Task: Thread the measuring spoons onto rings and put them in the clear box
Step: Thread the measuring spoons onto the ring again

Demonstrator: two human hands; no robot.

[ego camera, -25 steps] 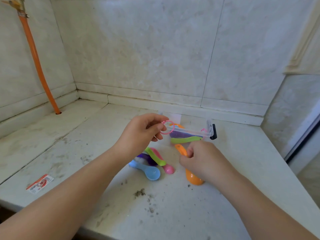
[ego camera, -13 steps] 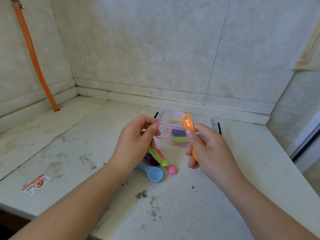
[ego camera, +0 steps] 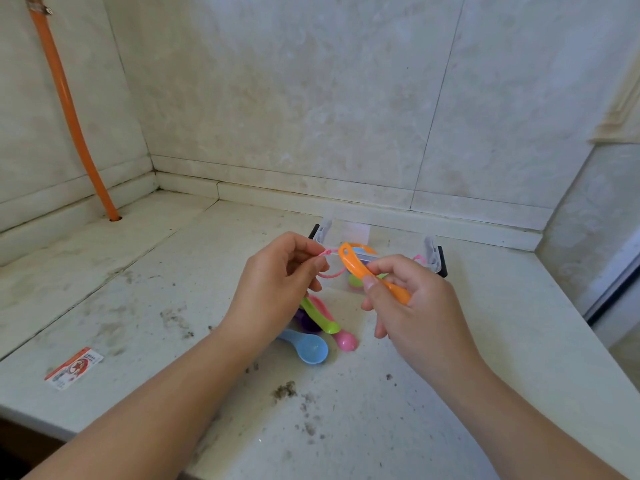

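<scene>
- Presently, left hand [ego camera: 273, 282] pinches pink ring [ego camera: 330, 273]; right hand [ego camera: 405, 306] grips orange spoon [ego camera: 367, 275], above clear box [ego camera: 431, 254].
- Ring gap apparently hidden; misaligned handle hole risks a dropped spoon.

Orange spoon [ego camera: 367, 271] bowl hidden in right hand [ego camera: 412, 306]; clear box [ego camera: 431, 252] mostly behind hands; purple spoon [ego camera: 303, 322] largely covered.

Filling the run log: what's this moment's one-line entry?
left hand: holds pink ring | right hand: holds orange measuring spoon | threading: not yet
</scene>
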